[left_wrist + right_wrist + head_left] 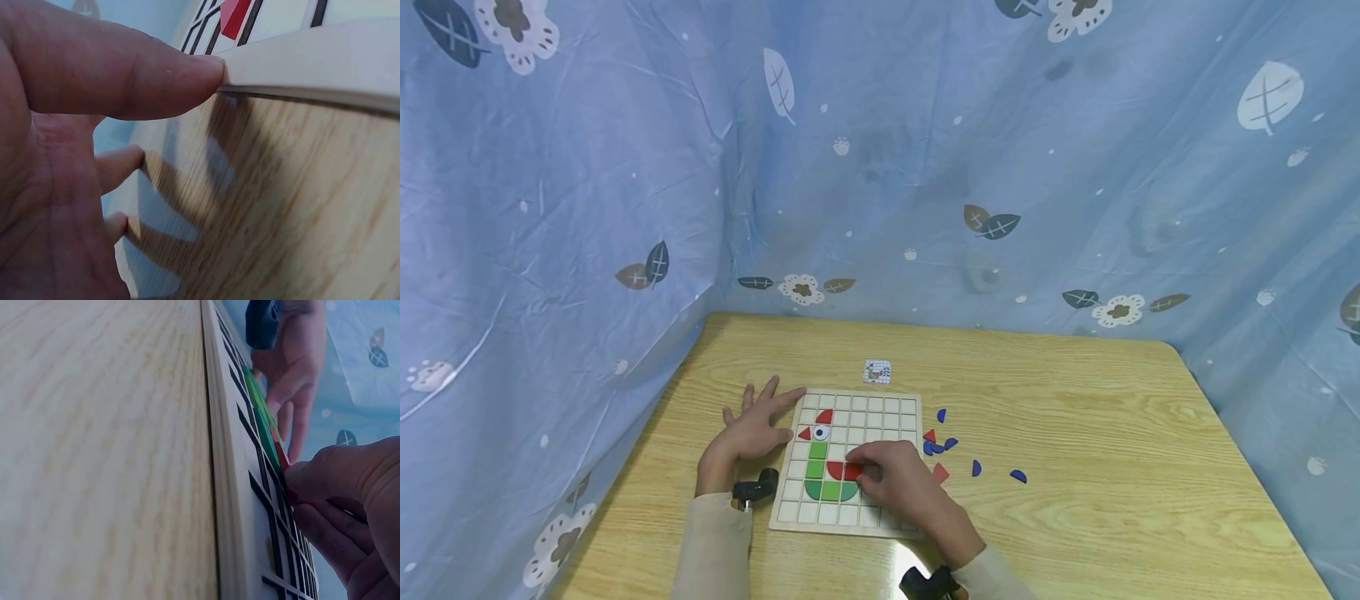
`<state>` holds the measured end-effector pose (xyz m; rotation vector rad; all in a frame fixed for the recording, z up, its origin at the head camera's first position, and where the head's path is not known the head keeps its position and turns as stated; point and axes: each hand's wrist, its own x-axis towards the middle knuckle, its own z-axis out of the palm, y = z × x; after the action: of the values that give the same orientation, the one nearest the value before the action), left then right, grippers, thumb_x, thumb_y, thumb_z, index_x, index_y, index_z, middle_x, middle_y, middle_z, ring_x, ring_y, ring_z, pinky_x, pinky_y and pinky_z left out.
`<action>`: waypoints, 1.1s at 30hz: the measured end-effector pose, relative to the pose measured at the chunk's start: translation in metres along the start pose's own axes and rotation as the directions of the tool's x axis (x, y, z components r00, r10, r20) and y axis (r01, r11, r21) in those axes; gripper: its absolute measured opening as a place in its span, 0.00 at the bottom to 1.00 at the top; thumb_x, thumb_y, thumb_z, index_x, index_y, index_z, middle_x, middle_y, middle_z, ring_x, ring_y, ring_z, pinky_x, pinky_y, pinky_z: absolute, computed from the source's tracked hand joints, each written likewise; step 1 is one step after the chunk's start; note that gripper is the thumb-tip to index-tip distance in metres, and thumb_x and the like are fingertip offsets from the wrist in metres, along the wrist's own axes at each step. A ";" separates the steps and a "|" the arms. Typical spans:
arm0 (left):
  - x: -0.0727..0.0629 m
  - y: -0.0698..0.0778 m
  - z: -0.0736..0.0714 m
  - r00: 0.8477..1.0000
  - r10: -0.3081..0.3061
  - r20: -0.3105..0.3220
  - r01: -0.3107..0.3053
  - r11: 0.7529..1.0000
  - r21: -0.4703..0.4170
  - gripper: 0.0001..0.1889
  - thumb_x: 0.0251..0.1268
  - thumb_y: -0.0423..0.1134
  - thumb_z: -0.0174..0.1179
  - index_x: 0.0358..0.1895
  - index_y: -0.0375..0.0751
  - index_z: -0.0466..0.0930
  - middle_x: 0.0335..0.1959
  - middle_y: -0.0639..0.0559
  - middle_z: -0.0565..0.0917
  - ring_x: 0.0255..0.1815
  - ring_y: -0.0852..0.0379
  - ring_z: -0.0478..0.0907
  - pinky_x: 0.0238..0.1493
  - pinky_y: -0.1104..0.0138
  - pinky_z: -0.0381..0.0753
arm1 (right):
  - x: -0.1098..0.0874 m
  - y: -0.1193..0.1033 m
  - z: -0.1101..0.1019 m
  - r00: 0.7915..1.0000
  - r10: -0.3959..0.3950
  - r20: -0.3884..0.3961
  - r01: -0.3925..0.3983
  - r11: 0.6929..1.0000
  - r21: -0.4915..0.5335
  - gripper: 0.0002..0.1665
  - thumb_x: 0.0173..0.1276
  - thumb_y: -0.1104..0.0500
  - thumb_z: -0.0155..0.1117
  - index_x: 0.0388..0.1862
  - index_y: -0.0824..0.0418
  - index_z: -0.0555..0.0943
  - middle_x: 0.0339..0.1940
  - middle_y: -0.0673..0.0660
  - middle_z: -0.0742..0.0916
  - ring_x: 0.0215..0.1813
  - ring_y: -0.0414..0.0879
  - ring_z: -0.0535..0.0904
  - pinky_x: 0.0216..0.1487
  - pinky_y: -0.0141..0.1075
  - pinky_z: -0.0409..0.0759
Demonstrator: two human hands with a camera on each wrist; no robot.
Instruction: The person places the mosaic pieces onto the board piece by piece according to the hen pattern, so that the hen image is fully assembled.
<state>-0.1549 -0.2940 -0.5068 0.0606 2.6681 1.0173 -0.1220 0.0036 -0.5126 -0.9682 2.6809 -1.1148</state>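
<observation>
A white gridded wooden board (880, 412) lies on the table. My left hand (756, 429) spreads its fingers at the board's left side, the thumb (187, 78) against the edge and the index fingertip by the top left corner. My right hand (898, 482) pinches a red square tile (853, 472) between thumb and fingers, low over the grid. Left of it lies a red rounded tile (834, 471). Green squares (816, 469), dark green rounded tiles (849, 491), a round eye tile (822, 432), a red triangle (805, 434) and a red quarter-round (825, 416) form a bird-like figure.
Right of the board lie several blue half-round tiles (976, 468) and loose red pieces (941, 473), one partly behind my right hand. A small picture card (877, 372) sits beyond the board's top edge. Blue patterned cloth (880, 167) hangs around the wooden table (1075, 500).
</observation>
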 end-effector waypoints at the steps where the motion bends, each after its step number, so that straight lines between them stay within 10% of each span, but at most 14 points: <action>1: 0.000 0.000 0.000 1.000 0.001 0.000 -0.001 1.000 -0.002 0.41 0.70 0.34 0.64 0.86 0.55 0.66 0.92 0.32 0.40 0.88 0.21 0.19 0.71 0.17 0.15 | 0.000 -0.001 0.000 1.000 -0.003 0.000 0.003 1.000 -0.007 0.18 0.67 0.68 0.78 0.54 0.55 0.93 0.51 0.47 0.95 0.56 0.37 0.90 0.62 0.37 0.89; 27: -0.001 0.001 0.000 1.000 0.007 0.000 -0.007 1.000 -0.018 0.41 0.70 0.33 0.64 0.86 0.53 0.66 0.92 0.32 0.39 0.88 0.22 0.19 0.71 0.17 0.13 | -0.035 0.024 -0.027 0.991 0.021 -0.135 -0.005 0.993 0.114 0.15 0.68 0.66 0.79 0.53 0.58 0.93 0.51 0.47 0.95 0.56 0.41 0.91 0.58 0.38 0.90; 33: -0.002 0.004 -0.001 1.000 0.004 -0.001 -0.004 1.000 -0.009 0.41 0.69 0.33 0.65 0.86 0.53 0.67 0.92 0.31 0.40 0.88 0.21 0.19 0.71 0.17 0.14 | -0.055 0.031 -0.042 0.984 0.050 -0.169 -0.032 0.994 0.103 0.14 0.65 0.66 0.81 0.49 0.57 0.94 0.44 0.49 0.95 0.36 0.38 0.83 0.39 0.30 0.83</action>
<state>-0.1537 -0.2920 -0.5034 0.0637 2.6656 1.0312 -0.1073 0.0779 -0.5114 -0.8329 2.7301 -1.3669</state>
